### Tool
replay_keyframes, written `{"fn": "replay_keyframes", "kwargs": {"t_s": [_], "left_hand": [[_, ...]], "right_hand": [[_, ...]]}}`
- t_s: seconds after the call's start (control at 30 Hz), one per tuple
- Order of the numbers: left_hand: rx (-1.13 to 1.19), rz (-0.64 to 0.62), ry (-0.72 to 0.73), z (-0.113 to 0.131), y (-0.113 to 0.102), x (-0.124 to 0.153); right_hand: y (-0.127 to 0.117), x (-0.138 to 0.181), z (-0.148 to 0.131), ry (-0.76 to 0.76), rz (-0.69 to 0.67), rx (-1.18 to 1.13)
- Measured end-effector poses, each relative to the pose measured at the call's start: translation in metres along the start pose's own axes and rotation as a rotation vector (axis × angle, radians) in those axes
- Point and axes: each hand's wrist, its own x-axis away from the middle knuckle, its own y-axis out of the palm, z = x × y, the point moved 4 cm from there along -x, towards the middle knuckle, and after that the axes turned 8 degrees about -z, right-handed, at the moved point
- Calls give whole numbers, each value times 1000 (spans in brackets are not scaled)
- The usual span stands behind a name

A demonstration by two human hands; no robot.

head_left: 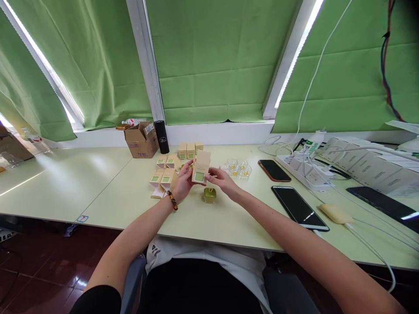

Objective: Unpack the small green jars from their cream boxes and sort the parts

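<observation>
A small beige carton with a green label [200, 167] is held upright above the pale green table [108, 192]. My left hand [183, 182], with a bead bracelet on the wrist, grips its left side. My right hand [221, 179] pinches its right lower edge. Just below the carton a small green jar [209, 195] stands on the table. Several more beige cartons [163, 176] lie in a loose heap to the left of my hands. Three closed cartons [190, 149] stand in a row behind.
Several small clear jars with yellow contents [238, 169] sit right of the carton. Two phones [274, 170] [299, 207], a power strip with white cables [306, 172] and white boxes [366, 165] fill the right side. A cardboard box [141, 139] and a black tumbler [161, 136] stand by the window sill.
</observation>
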Motion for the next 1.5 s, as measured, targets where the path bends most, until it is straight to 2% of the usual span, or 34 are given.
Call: {"fn": "replay_keyframes", "kwargs": {"t_s": [0.13, 0.27, 0.43, 0.63, 1.0, 1.5], "left_hand": [[-74, 48, 26, 4, 3, -3], [-243, 116, 103, 19, 6, -7], [-421, 43, 113, 30, 12, -17], [-592, 33, 114, 20, 20, -32], [-519, -6, 157, 10, 21, -14], [-473, -25, 188, 6, 26, -7]], "right_hand": [[0, -11, 4, 4, 70, -119], [-5, -24, 11, 28, 169, -255], [-12, -31, 15, 65, 185, -420], [-17, -29, 23, 32, 194, -476], [-9, -21, 26, -5, 279, -329], [-9, -19, 30, -71, 261, -229]]}}
